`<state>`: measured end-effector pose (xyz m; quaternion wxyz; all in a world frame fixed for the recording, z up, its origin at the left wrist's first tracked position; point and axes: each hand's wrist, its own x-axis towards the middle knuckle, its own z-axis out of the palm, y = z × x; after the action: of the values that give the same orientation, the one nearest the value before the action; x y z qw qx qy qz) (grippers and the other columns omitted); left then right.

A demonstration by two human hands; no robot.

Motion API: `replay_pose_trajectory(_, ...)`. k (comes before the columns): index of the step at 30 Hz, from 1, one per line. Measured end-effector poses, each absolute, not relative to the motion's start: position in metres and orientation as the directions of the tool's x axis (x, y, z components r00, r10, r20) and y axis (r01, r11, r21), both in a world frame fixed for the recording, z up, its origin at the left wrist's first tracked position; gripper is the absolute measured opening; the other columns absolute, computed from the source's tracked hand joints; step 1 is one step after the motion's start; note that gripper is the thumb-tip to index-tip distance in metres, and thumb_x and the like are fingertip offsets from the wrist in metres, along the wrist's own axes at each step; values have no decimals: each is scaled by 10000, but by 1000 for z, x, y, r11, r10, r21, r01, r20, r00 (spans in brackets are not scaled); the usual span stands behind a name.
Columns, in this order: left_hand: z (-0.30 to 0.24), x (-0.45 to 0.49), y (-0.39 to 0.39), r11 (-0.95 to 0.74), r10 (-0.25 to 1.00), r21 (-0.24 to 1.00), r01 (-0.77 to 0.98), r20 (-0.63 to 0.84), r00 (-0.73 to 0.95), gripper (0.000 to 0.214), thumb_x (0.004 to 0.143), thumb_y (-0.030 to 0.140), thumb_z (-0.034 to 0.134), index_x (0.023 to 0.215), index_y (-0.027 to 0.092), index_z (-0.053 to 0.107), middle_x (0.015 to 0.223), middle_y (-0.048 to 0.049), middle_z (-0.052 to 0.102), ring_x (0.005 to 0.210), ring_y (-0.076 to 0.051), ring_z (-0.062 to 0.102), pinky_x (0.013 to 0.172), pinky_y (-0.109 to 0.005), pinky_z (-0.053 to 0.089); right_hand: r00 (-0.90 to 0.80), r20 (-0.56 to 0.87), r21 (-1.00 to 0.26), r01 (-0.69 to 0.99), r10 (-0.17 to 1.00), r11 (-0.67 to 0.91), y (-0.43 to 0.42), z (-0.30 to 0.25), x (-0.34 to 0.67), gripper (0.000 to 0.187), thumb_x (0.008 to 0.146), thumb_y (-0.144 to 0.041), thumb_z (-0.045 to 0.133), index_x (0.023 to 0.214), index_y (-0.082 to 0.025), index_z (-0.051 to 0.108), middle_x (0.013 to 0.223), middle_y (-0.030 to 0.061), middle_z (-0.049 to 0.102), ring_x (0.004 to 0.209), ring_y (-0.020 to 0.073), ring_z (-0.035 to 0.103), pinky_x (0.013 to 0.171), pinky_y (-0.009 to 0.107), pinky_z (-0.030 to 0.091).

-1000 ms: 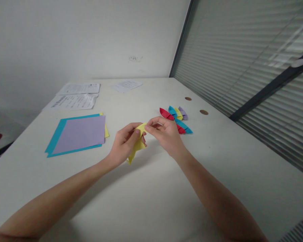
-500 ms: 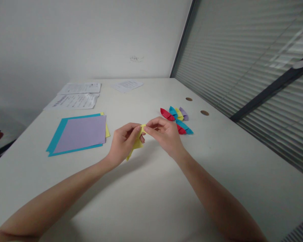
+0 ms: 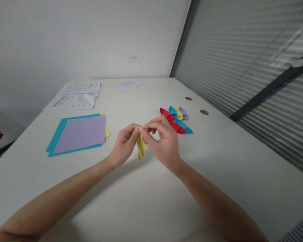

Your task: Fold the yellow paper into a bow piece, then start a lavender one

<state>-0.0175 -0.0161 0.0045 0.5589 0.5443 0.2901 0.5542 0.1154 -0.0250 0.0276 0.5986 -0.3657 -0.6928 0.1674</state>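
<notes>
1. Hands: the left hand (image 3: 123,146) and the right hand (image 3: 164,144) meet above the middle of the table (image 3: 146,201), fingertips touching.
2. Grip: on each hand the thumb and forefinger are closed on the top end of a folded yellow paper (image 3: 141,148). The other fingers are loosely curled and hold nothing.
3. Position of the paper: it hangs upright between the two hands as a narrow strip, its lower end clear of the table.
4. Change from half a second ago: the paper then slanted down to the left behind the left hand and looked wider. It now stands near vertical and narrower. The right hand has moved slightly towards the person.
5. Surface: the white table carries a stack of coloured sheets (image 3: 79,134) to the left, lilac on top over blue and yellow. A row of folded pieces (image 3: 177,119) in red, blue, yellow and lilac lies just beyond the right hand. Printed pages (image 3: 73,101) lie at the far left.
6. Room: a plain white wall (image 3: 78,40) stands behind the table and closed blinds (image 3: 242,67) run along the right.
</notes>
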Motion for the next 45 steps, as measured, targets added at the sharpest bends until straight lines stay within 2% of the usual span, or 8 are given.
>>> replay_pose_trajectory(3, 8, -16, -18, -28, 922, 888, -460, 200, 331, 316, 798, 447, 705, 736, 164, 579, 661, 6, 570, 626, -96, 533, 613, -207, 482, -13, 737, -628, 358, 676, 692, -33, 31, 112, 22, 822, -209, 667, 843, -215, 669, 838, 22, 574, 729, 127, 562, 644, 286, 504)
replay_pose_trajectory(6, 12, -17, -21, 71, 919, 871, -486, 132, 372, 302, 762, 420, 738, 711, 170, 575, 674, 0, 550, 639, -109, 537, 611, -221, 494, 3, 761, -593, 408, 649, 694, -39, 31, 111, 45, 834, -234, 659, 870, -242, 685, 860, 37, 588, 770, 155, 582, 678, 315, 528)
replay_pose_trajectory(16, 16, -20, -26, 160, 916, 884, -440, 33, 400, 316, 708, 436, 761, 717, 198, 553, 769, -33, 588, 791, -173, 621, 692, -276, 542, -52, 753, -581, 415, 656, 700, -50, 29, 109, 133, 833, -207, 661, 883, -312, 725, 905, 53, 634, 854, 206, 621, 755, 379, 546)
replay_pose_trajectory(23, 16, -29, -11, -63, 955, 914, -401, 172, 241, 277, 855, 425, 639, 773, 163, 599, 618, 19, 555, 565, -83, 533, 605, -214, 499, 139, 710, -696, 285, 690, 659, -27, 31, 122, 92, 835, -228, 648, 743, -233, 658, 785, 27, 575, 750, 155, 574, 685, 329, 526)
replay_pose_trajectory(28, 24, -36, -13, -204, 964, 977, -55, 211, 160, 313, 843, 444, 641, 779, 138, 652, 618, -28, 647, 487, -104, 567, 471, -209, 467, -73, 593, -786, 163, 802, 596, -13, 36, 134, 93, 810, -308, 672, 853, -225, 670, 876, 26, 638, 800, 148, 611, 730, 311, 530)
replay_pose_trajectory(34, 27, -32, -22, -357, 931, 921, 155, 337, 144, 300, 870, 410, 607, 772, 139, 691, 647, -40, 680, 535, -126, 628, 526, -215, 514, -206, 380, -911, 86, 902, 404, -7, 34, 135, 194, 782, -377, 700, 754, -187, 671, 749, 12, 664, 705, 136, 620, 651, 276, 516)
replay_pose_trajectory(39, 24, -32, -21, -413, 905, 896, 164, 384, 186, 298, 884, 402, 592, 880, 131, 717, 758, -64, 707, 586, -131, 657, 548, -211, 533, -125, 443, -876, 148, 888, 458, -6, 28, 134, 188, 786, -370, 706, 735, -191, 693, 719, 16, 663, 672, 139, 602, 640, 292, 499)
replay_pose_trajectory(45, 27, -30, -21, -308, 933, 951, 36, 295, 208, 332, 853, 397, 642, 1020, 114, 693, 739, -60, 698, 562, -129, 652, 523, -217, 533, -19, 589, -766, 308, 808, 565, -10, 27, 131, 146, 822, -308, 677, 717, -208, 665, 707, 4, 622, 642, 126, 545, 598, 286, 450)
